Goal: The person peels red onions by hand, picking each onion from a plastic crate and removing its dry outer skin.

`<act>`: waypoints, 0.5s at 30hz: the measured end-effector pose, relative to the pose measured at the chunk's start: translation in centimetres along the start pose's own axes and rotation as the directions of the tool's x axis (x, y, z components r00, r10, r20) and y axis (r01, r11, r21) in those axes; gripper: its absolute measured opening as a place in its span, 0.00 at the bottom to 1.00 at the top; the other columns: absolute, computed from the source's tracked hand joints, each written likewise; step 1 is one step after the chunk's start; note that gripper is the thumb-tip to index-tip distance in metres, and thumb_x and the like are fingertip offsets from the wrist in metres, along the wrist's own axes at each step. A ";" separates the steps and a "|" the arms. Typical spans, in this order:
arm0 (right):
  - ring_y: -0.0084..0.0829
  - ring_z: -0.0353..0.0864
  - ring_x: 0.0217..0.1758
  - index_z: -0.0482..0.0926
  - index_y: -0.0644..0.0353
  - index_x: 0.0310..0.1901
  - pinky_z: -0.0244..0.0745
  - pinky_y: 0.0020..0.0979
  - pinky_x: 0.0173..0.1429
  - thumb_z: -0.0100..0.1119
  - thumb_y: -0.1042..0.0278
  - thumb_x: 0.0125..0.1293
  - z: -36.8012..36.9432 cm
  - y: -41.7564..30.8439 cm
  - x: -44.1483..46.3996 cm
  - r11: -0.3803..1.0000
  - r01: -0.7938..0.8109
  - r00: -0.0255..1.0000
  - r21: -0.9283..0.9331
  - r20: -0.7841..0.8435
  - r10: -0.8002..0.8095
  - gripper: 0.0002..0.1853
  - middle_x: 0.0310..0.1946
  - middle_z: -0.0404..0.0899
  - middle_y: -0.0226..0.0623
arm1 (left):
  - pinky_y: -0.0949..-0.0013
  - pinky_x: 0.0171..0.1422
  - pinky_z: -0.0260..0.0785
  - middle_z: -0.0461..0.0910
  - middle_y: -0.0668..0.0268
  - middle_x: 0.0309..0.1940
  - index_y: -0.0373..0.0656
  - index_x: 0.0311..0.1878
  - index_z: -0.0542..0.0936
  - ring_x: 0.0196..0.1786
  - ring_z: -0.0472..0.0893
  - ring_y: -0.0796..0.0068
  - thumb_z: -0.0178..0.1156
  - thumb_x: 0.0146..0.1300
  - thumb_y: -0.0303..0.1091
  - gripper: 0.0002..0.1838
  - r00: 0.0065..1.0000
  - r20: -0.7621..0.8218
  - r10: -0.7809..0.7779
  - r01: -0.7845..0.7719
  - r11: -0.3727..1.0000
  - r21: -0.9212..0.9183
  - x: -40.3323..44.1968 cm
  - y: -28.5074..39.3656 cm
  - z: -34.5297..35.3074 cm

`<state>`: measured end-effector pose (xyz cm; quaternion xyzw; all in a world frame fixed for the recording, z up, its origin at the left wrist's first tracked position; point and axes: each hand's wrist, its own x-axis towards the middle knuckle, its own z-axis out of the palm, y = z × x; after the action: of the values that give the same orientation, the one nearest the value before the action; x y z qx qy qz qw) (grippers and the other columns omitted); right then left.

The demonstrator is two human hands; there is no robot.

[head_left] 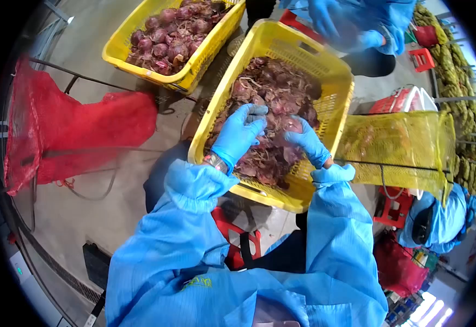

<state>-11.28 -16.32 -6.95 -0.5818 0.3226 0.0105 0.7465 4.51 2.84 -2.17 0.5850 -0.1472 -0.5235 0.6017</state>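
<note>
Both of my hands wear blue gloves and are over a yellow plastic crate point(342, 117) full of red onions and loose dry skins point(265, 169). My left hand point(239, 135) is above the left part of the heap, its fingers bent and apart, with nothing visible in them. On the right, my right hand point(309, 143) has its fingers closed around a red onion point(291, 125), tilted toward the left hand. Part of that onion is covered by the fingers.
A second yellow crate point(191, 82) of red onions stands at upper left. Red mesh bags point(96, 128) hang at left, a yellow mesh bag point(396, 144) at right. Across the crate, a co-worker's gloved hands point(341, 27) are at work. A red stool point(393, 207) stands at right.
</note>
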 end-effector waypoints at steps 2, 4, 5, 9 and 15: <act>0.30 0.76 0.57 0.59 0.65 0.67 0.74 0.32 0.61 0.71 0.73 0.54 3.4 -4.3 -4.2 0.992 0.128 0.992 -0.019 -0.019 -0.129 0.41 0.58 0.74 0.39 | 0.66 0.44 0.76 0.75 0.64 0.55 0.49 0.67 0.66 0.49 0.79 0.73 0.65 0.62 0.44 0.32 0.998 0.059 -0.027 0.019 0.992 0.121 -1.0 0.4 1.2; 0.34 0.74 0.60 0.60 0.65 0.68 0.71 0.35 0.63 0.75 0.70 0.48 5.5 -4.6 -7.0 0.902 0.298 0.934 -0.313 -0.099 -0.343 0.45 0.58 0.73 0.42 | 0.62 0.52 0.76 0.68 0.61 0.62 0.50 0.71 0.61 0.57 0.75 0.69 0.69 0.59 0.41 0.39 0.983 0.183 0.004 -0.007 1.000 0.016 -2.3 -0.1 3.2; 0.36 0.72 0.62 0.60 0.65 0.68 0.70 0.37 0.65 0.76 0.69 0.45 6.2 -4.0 -7.8 0.733 0.365 0.859 -0.574 -0.096 -0.503 0.48 0.58 0.73 0.44 | 0.61 0.56 0.75 0.65 0.60 0.64 0.50 0.71 0.60 0.59 0.74 0.69 0.70 0.58 0.39 0.40 0.965 0.257 0.049 -0.027 0.996 -0.088 -2.5 -1.0 4.0; 0.37 0.69 0.64 0.50 0.58 0.75 0.69 0.36 0.67 0.75 0.75 0.43 10.4 -6.4 -12.2 0.745 0.481 0.772 -0.462 -0.180 -0.609 0.57 0.63 0.67 0.43 | 0.63 0.62 0.73 0.73 0.63 0.60 0.44 0.68 0.64 0.61 0.74 0.70 0.70 0.58 0.39 0.37 0.969 0.168 0.182 -0.106 0.917 -0.385 -2.8 -3.1 5.2; 0.34 0.65 0.69 0.53 0.56 0.75 0.61 0.36 0.72 0.71 0.71 0.52 9.5 -5.5 -11.9 0.893 0.449 0.889 0.034 -0.117 -0.443 0.49 0.68 0.62 0.39 | 0.56 0.63 0.73 0.75 0.58 0.61 0.44 0.66 0.69 0.60 0.77 0.62 0.62 0.63 0.52 0.33 0.930 0.360 0.069 0.253 0.589 -0.767 -2.7 -1.9 4.8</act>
<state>-14.15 -5.52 4.76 -0.6174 0.2197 -0.2018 0.7278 -1.24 2.84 -1.35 0.1541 0.0301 -0.6599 0.7347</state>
